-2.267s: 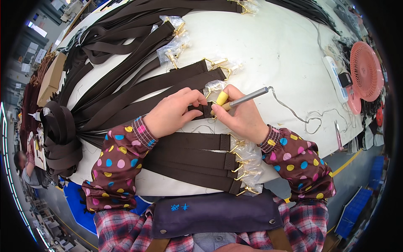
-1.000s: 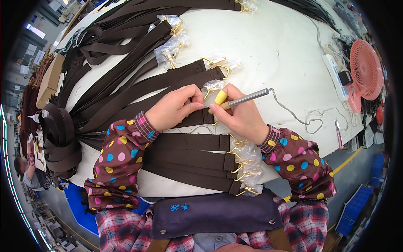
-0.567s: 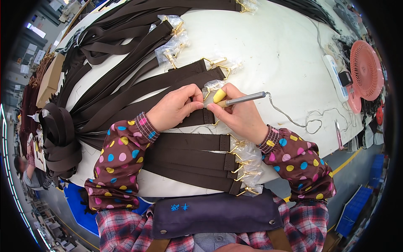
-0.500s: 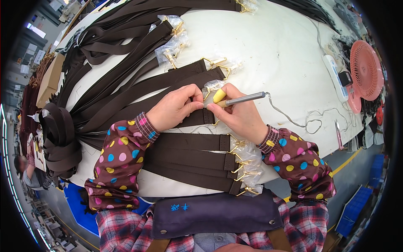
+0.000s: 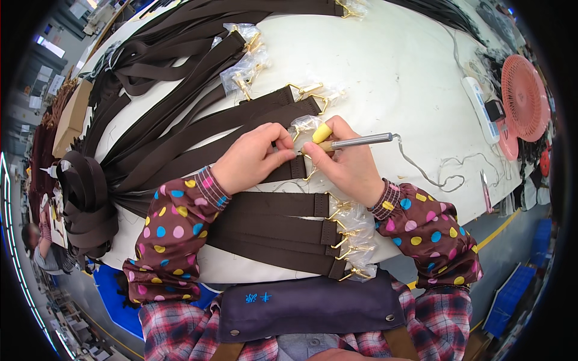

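Observation:
My right hand grips a corded pen-shaped tool with a grey handle and a tan front part. Its tip points left, close to my left fingertips. A yellow cover sits on a finger of this hand. My left hand is closed in a pinch over a dark brown strap; whatever is between its fingertips is too small to make out. Below lie several more brown straps with stitched ends. Gold metal hooks, partly wrapped in clear plastic, are fixed to those ends.
More brown straps spread over the white table at the far left, bunched in a coil. To the right are a pink fan, a white power strip and small pink-handled scissors. The tool's grey cord trails rightward.
My right hand and the pen-shaped tool have shifted slightly right, leaving a small gap between the two hands. My left hand stays almost in place, still pinched.

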Available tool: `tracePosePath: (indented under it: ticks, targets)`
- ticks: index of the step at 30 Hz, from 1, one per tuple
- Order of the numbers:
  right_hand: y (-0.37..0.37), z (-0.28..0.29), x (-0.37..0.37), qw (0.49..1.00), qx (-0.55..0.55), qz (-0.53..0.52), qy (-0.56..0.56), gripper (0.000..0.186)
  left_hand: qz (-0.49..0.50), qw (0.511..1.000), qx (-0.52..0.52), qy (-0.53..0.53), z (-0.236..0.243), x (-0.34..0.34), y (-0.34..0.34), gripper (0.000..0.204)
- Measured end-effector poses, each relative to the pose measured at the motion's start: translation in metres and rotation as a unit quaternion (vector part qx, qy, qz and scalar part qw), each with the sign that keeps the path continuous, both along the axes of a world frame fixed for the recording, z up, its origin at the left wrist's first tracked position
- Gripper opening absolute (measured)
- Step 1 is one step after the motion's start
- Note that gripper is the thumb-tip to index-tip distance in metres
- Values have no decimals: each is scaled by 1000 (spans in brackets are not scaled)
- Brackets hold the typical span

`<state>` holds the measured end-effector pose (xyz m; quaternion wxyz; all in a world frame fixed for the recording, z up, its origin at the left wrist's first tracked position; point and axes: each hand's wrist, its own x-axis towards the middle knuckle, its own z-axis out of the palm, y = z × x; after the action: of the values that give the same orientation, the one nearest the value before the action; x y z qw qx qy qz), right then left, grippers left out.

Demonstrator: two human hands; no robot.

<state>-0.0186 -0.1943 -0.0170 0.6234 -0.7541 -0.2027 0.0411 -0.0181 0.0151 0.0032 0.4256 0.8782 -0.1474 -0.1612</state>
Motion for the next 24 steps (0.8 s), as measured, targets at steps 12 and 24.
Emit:
tracePosePath:
  ticks: [12,24]
  targets:
    - [-3,-4,1,1000,3,8,-3,19,20,998,-15,-53,-12,1,-1,15]
    - [0,-2,1,999,-40,32,-5,21,10,997,-53,-62,-15,-1,3,15]
